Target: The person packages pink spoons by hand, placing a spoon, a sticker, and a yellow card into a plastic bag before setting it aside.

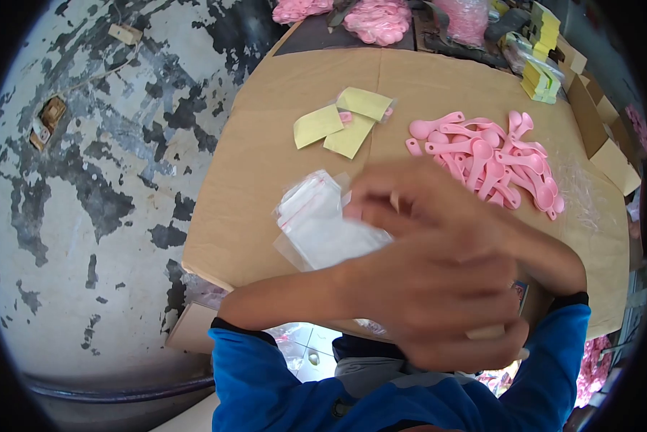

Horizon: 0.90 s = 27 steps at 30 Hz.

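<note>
My left hand (pixel 449 302) reaches across from the left, close to the camera, blurred, its fingers curled; I cannot make out anything in them. Above it my right hand (pixel 406 194) comes in from the right, fingertips drawn together at the edge of a stack of clear plastic zip bags (pixel 323 219). Motion smears this hand too, and what it pinches, if anything, is hidden. Right of the hands lies a heap of pink plastic measuring spoons (pixel 492 158). Several bags with yellow cards (pixel 352 137) and pink pieces inside lie beyond the stack.
Brown cardboard covers the table (pixel 244 216). Stacks of yellow cards (pixel 541 79) and an open cardboard box (pixel 604 122) stand at the far right. Bagged pink spoons (pixel 379 20) sit along the back. A wall with peeling paint (pixel 93 216) borders the left side.
</note>
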### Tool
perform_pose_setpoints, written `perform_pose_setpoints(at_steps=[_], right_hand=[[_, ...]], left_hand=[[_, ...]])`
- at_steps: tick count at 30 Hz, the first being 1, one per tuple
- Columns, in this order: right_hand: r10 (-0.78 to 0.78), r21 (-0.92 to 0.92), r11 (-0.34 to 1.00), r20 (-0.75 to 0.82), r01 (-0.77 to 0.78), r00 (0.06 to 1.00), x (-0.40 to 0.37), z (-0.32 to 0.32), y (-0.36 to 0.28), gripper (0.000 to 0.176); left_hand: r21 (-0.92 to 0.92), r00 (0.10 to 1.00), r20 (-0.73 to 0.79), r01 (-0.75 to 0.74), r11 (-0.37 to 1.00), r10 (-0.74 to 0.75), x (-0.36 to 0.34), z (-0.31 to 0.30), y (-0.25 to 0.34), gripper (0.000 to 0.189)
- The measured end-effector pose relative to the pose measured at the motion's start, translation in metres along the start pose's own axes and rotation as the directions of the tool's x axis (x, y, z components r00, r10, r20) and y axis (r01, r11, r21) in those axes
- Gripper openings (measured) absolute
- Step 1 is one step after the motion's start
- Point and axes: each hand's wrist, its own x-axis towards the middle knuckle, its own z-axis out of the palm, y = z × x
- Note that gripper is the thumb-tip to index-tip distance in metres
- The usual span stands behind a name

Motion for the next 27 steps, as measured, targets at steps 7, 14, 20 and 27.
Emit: perform_pose_setpoints(at_steps=[7, 14, 20, 27], right_hand=[[-0.087, 0.007, 0.995, -0.457, 0.101, 0.885, 0.008, -0.077, -0.026, 0.021], [0.263, 0.251, 0.945, -0.204, -0.210, 0.943, 0.000, -0.101, -0.001, 0.024], [0.215, -0.119, 0.962, -0.226, -0.246, 0.950, -0.006, -0.110, 0.024, 0.023], [0.092, -0.467, 0.839, -0.385, -0.279, 0.918, -0.025, -0.111, 0.006, 0.027]], left_hand=[[0.070, 0.780, -0.209, 0.613, 0.787, -0.590, -0.004, -0.034, -0.077, 0.039], [-0.420, 0.309, 0.459, 0.902, 0.103, -0.833, -0.030, -0.018, -0.101, 0.059], [-0.473, 0.239, 0.541, 0.879, -0.057, -0.806, -0.034, -0.017, -0.103, 0.045], [-0.512, 0.180, 0.514, 0.849, -0.132, -0.839, -0.040, -0.007, -0.105, 0.036]])
